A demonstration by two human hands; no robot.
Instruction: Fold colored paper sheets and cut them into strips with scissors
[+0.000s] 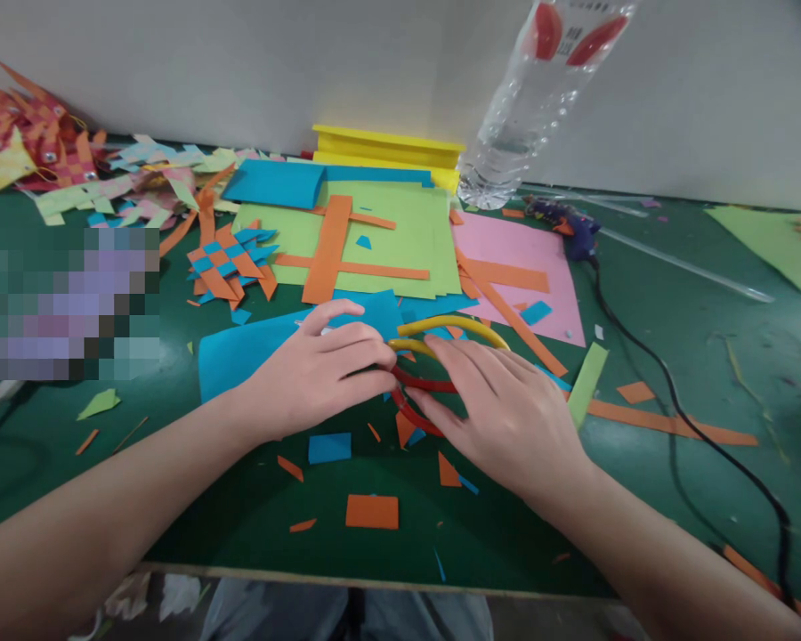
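A pair of scissors with yellow and red looped handles (487, 330) is between my hands above the table. My left hand (327, 369) is closed at the narrow end of the handles; the blades are hidden behind it. Across the loops lies my right hand (507, 409), its fingers closed around them. Beneath my left hand is a blue paper sheet (230, 361). Small scraps lie just below the hands, among them an orange rectangle (372, 512) and a blue rectangle (329, 448).
A woven orange and blue paper piece (223, 265) lies left of stacked green sheets (407, 231). Behind stand folded yellow paper (387, 142) and a clear bottle (527, 107). A purple glue gun (578, 236) trails a black cord (667, 383) at right. Paper fish (46, 142) pile up far left.
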